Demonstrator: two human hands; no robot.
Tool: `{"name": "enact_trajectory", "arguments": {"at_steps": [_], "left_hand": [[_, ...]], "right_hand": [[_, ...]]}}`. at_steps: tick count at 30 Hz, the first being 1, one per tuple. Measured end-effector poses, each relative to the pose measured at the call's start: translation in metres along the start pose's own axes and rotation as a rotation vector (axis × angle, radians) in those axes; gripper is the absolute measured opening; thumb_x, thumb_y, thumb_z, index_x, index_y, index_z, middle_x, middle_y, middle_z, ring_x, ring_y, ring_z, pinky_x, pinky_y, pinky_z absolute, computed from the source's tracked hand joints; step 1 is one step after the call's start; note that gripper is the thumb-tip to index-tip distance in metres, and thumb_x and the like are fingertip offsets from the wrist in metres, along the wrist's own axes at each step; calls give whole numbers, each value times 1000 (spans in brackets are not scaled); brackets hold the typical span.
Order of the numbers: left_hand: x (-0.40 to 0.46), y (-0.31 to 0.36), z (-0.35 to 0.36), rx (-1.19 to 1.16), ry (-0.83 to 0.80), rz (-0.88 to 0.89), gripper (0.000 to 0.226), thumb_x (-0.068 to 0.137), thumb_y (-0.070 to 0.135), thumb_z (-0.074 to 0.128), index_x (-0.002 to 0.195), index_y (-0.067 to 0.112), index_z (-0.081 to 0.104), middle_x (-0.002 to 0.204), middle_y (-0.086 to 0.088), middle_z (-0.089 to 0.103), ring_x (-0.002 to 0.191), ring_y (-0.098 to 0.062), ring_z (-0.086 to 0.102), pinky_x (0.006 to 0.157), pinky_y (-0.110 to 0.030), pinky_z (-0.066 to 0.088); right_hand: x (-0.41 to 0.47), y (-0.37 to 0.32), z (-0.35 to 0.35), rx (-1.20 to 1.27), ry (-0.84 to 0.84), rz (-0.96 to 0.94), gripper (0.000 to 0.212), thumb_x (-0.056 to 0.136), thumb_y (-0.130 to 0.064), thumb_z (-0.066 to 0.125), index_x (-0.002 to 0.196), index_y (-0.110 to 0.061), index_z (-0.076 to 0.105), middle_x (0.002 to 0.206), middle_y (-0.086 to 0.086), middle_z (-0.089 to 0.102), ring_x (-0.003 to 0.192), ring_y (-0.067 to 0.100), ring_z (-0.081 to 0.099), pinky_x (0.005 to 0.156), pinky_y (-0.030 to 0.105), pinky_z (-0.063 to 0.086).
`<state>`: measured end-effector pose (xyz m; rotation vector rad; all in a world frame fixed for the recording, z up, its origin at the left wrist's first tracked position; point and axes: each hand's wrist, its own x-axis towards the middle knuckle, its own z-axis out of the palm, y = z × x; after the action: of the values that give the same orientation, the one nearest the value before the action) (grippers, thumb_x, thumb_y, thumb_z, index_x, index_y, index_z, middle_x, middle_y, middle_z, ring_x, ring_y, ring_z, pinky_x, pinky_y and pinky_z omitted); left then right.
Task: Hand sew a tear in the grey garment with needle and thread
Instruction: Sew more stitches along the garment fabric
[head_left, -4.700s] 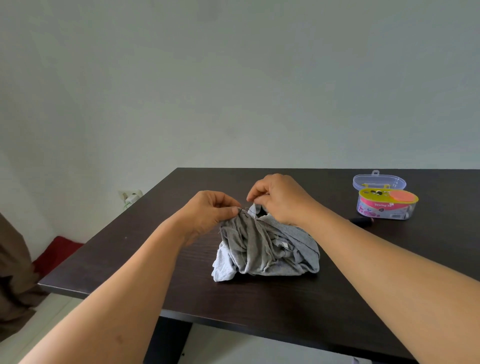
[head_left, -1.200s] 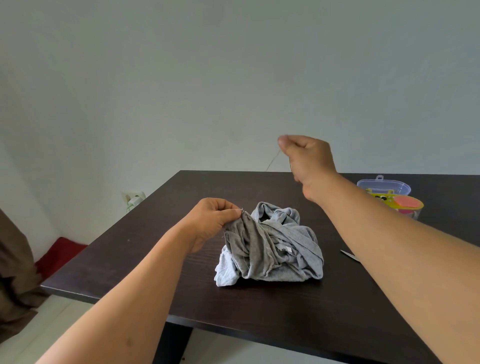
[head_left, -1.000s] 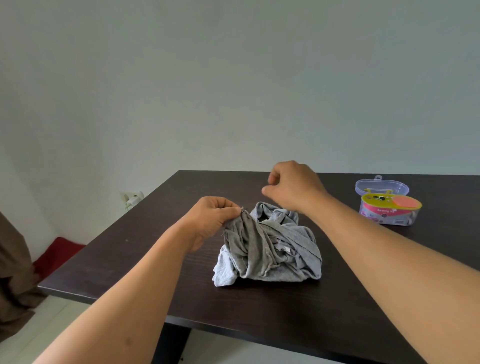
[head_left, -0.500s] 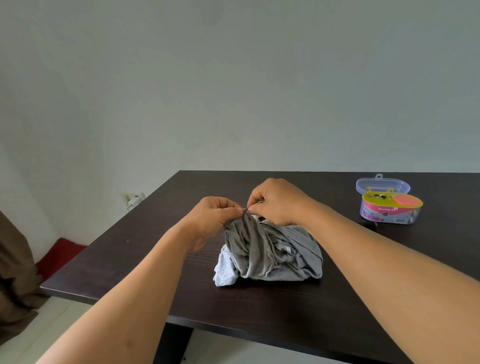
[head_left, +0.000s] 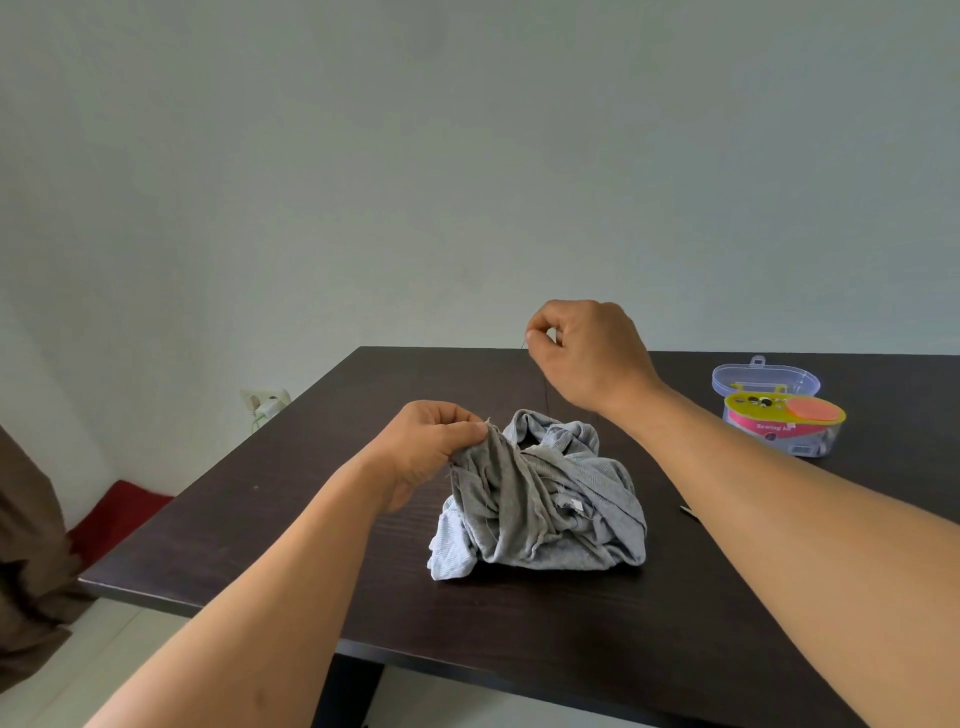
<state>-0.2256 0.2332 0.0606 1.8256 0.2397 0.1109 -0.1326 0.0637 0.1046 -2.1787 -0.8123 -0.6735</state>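
right grip: right hand (head_left: 592, 353) raised above the crumpled grey knit garment (head_left: 540, 499), thumb and forefinger pinched on thin dark thread (head_left: 543, 387); needle too small to confirm
left grip: left hand (head_left: 431, 447) pinches garment's top-left fold, lifted
garment: heaped on dark wooden table (head_left: 363, 587)
thread: runs down from the pinch into garment
risk: hard pull likely puckers the fabric or snaps the thread; slack could tangle
risk 2: left pinch slipping loses the tear line
kit: clear plastic sewing box (head_left: 779, 410) well right of garment

Both bare arms reach in from the lower frame.
Left hand (head_left: 434, 447) pinched at centre; right hand (head_left: 587, 353) raised above it, thumb and forefinger pinched.
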Motion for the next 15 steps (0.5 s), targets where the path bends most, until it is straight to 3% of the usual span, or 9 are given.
{"name": "enact_trajectory", "arguments": {"at_steps": [7, 11, 15], "left_hand": [[2, 1, 0, 25, -10, 14, 14, 95, 3, 60, 82, 4, 66, 53, 7, 60, 38, 2, 49, 40, -10, 37], [3, -3, -3, 55, -16, 11, 13, 95, 3, 60, 83, 3, 66, 59, 4, 62, 41, 2, 51, 42, -10, 39], [10, -9, -6, 124, -14, 17, 9, 91, 11, 68, 84, 8, 73, 76, -4, 71, 66, -9, 64, 64, -21, 52]], "right_hand": [[-1, 4, 2, -60, 31, -58, 16, 90, -15, 56, 83, -11, 69, 51, -13, 48, 51, 14, 48, 57, 27, 44], [-5, 10, 3, -61, -43, 48, 17, 90, -15, 56, 85, -14, 72, 64, -8, 60, 66, 18, 60, 64, 28, 48], [-8, 18, 1, -78, -235, 187, 19, 90, -15, 53, 85, -16, 72, 68, -11, 63, 68, 14, 61, 64, 26, 49]]}}
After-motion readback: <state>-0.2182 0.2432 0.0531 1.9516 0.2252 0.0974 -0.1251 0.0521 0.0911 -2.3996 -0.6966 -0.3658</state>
